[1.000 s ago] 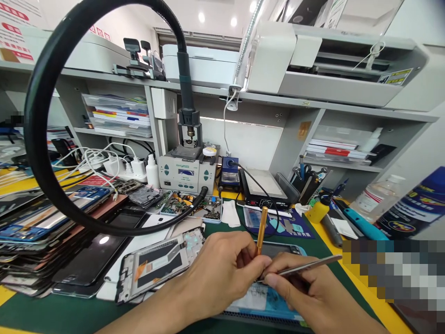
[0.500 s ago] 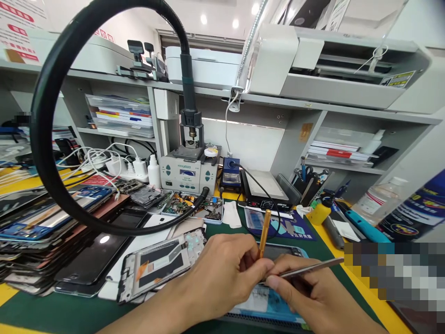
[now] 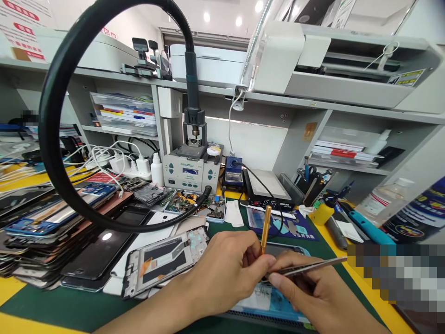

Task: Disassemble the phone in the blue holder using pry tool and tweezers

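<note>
My left hand [image 3: 225, 269] is closed around a slim gold-coloured tool handle [image 3: 266, 227] standing nearly upright; its tip is hidden behind my fingers. My right hand [image 3: 313, 287] pinches a long, thin grey metal tool that looks like tweezers [image 3: 314, 267], angled up to the right. The fingertips of both hands meet, and what lies between them is hidden. Beneath them is a phone [image 3: 278, 249] with a dark face, partly covered, on a light-blue surface [image 3: 287, 306]. To the left of my left hand lies an opened phone frame [image 3: 163, 266] with its inner parts showing.
Stacked phones and parts [image 3: 31, 250] crowd the left side. Behind are a hot-air station [image 3: 191, 174], its looping black hose [image 3: 52, 93], a tray of circuit boards [image 3: 215, 208] and a flat heating plate [image 3: 267, 185]. Bottles, including a yellow one [image 3: 323, 211], stand right.
The whole view has shifted slightly, so the bench appears a little farther right. Both hands keep nearly the same pose, and the gold handle still stands upright.
</note>
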{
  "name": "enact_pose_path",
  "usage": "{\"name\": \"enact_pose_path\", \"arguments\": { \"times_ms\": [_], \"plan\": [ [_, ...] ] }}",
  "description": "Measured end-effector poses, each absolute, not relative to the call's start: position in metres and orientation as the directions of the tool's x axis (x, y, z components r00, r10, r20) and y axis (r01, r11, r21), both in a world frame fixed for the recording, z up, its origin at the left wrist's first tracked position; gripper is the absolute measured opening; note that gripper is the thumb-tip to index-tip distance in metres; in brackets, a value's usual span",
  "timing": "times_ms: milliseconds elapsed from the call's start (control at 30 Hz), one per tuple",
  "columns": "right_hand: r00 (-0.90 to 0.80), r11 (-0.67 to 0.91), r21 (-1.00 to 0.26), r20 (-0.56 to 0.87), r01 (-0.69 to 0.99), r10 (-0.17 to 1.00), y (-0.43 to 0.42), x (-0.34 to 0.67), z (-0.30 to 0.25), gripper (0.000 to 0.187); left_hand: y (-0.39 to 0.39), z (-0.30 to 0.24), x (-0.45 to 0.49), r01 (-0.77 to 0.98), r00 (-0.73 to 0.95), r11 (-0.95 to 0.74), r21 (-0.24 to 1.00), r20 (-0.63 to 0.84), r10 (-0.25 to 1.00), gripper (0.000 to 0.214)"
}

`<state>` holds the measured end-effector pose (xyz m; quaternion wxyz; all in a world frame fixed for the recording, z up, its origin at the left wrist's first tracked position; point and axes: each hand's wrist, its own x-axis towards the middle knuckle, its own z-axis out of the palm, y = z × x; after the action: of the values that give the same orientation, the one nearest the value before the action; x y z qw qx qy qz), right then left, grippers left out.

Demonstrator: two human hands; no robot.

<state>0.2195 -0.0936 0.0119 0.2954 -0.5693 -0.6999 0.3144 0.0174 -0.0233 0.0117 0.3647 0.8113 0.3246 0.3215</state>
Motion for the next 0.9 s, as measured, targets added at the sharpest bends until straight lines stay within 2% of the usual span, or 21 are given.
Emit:
{"name": "enact_pose_path", "arguments": {
  "times_ms": [333, 533, 900],
  "plan": [
    [-0.207, 0.140, -0.780, 0.014, 0.610, 0.978, -0.096, 0.220, 0.015, 0.029, -0.027, 0.018, 0.015, 0.309, 0.595, -0.518, 0.798, 0.263, 0.760, 0.034],
    [-0.168, 0.141, -0.785, 0.048, 0.603, 0.985, -0.095, 0.219, 0.017, 0.030, -0.027, 0.020, 0.015, 0.298, 0.612, -0.518, 0.802, 0.255, 0.748, 0.031],
    [-0.153, 0.096, -0.837, 0.015, 0.539, 0.988, -0.096, 0.223, 0.018, 0.032, -0.026, 0.024, 0.010, 0.249, 0.635, -0.468, 0.848, 0.222, 0.740, 0.019]
  ]
}}
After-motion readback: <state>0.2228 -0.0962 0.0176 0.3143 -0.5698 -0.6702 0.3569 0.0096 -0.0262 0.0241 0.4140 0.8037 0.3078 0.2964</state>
